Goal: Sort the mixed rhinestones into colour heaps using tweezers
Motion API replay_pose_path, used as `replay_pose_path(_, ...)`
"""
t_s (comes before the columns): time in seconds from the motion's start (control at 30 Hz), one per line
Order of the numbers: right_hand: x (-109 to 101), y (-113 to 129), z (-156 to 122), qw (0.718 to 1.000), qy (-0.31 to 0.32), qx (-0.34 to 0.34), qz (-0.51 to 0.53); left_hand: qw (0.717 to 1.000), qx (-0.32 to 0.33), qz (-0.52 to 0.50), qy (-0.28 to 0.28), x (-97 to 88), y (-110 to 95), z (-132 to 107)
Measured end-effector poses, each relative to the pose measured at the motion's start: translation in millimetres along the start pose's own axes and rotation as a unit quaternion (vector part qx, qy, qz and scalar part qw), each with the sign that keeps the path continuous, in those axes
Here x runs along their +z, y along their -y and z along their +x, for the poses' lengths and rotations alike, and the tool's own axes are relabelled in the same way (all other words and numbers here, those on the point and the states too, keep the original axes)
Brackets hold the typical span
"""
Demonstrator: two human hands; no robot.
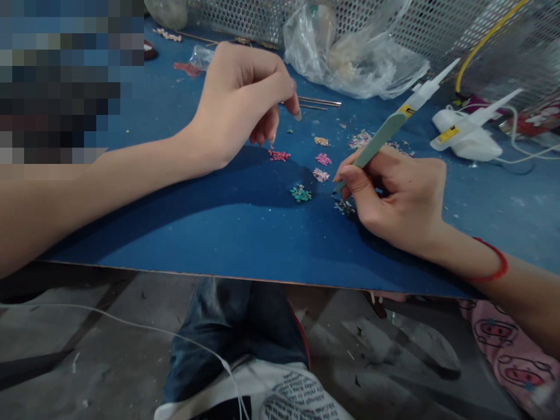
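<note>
Tool of slim, pale-green shape (380,140) is pinched by the right hand (396,195), slanted down-left, its tip just beside a small pile of dark-and-pale flakes (344,206) on the blue bench (210,245), the loosely bent, unclosed left hand (249,93) being farther.

Two hands are over the table (210,245). The left hand (245,99) is just behind and above the left pile (279,155). The right hand (394,198) is on the right, with the tool (378,143) in its fingers. Between the hands, three piles sit in a row going away from the person: the near pile (321,175), the middle pile (324,158) and the back pile (321,141). The front pile (301,193) is closer to the person, a bit to the left of that row. The right pile (345,206) is just beside the right hand, and the big pile (361,139) is behind it. Farther back lies the bag (359,58), in front of the basket (245,20).
</note>
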State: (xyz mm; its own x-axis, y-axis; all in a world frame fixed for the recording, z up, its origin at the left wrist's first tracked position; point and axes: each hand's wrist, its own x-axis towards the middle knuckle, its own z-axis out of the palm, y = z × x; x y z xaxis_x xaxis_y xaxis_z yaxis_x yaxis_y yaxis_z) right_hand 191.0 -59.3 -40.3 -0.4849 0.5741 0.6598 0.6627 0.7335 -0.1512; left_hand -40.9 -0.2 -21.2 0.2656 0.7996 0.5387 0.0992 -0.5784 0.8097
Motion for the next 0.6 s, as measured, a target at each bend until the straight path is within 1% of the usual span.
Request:
replay_pose_path(0.2,-1.7,-1.3,1.1,1.000,-0.020,-0.021,0.001,1.000,-0.009,0.001,0.003,-0.4,0.2,0.0)
replay_pose_path(0.27,-2.4,-1.2,1.4,1.000,-0.026,-0.013,-0.001,1.000,0.000,0.001,0.007,-0.4,0.6,0.3)
replay_pose_path(0.37,-2.4,-0.3,2.4,0.999,-0.035,0.017,0.020,1.000,0.010,0.011,0.013,-0.8,0.9,0.7)
replay_pose_path(0.47,-2.5,0.9,4.5,0.993,-0.045,0.051,0.100,0.998,0.019,0.041,0.036,-1.7,-1.5,0.2)
replay_pose_path(0.53,-3.4,1.3,6.2,0.979,-0.043,0.082,0.181,0.993,0.030,0.078,0.078,-1.6,-5.0,-0.9)
replay_pose_path(0.6,-4.7,1.2,7.9,0.955,-0.038,0.116,0.270,0.984,0.048,0.109,0.133,0.1,-9.6,-2.6)
